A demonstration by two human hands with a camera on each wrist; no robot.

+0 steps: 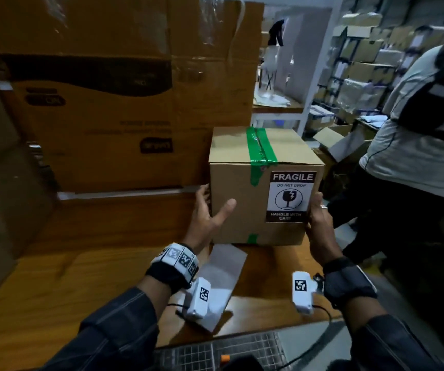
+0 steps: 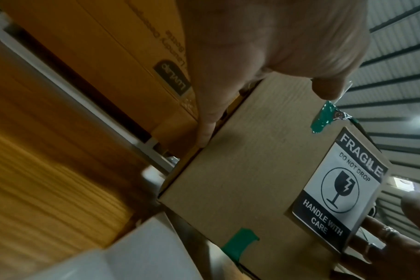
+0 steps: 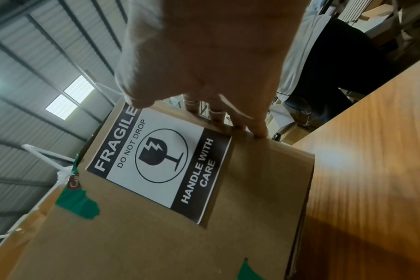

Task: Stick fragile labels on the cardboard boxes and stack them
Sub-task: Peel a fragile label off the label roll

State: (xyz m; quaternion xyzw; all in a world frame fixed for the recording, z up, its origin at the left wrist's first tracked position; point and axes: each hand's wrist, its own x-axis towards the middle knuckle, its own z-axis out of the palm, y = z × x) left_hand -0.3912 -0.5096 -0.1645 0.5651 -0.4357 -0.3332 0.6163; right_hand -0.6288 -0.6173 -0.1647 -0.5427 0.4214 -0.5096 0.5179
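Left hand [image 1: 204, 210] at 9 o'clock, right hand [image 1: 318, 223] at 3, both spread flat, squeezing the green-taped brown cardboard box [image 1: 242, 210] at the wooden table's [image 1: 81, 277] 1 o'clock; the straight right fingers [image 3: 259, 128] only show up on the right wrist cam.

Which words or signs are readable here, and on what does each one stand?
"FRAGILE": top band of the label on the small box.
"DO NOT DROP": same label, above the broken-glass sign.
"HANDLE WITH CARE": its bottom band.
Large carton behind: print upside down, too blurred to read.

A wooden table [image 1: 44, 277] stands in a warehouse. Stocked shelves [image 1: 363, 65] fill the far right, under a corrugated roof [image 3: 24, 56] with skylights [image 3: 70, 96].
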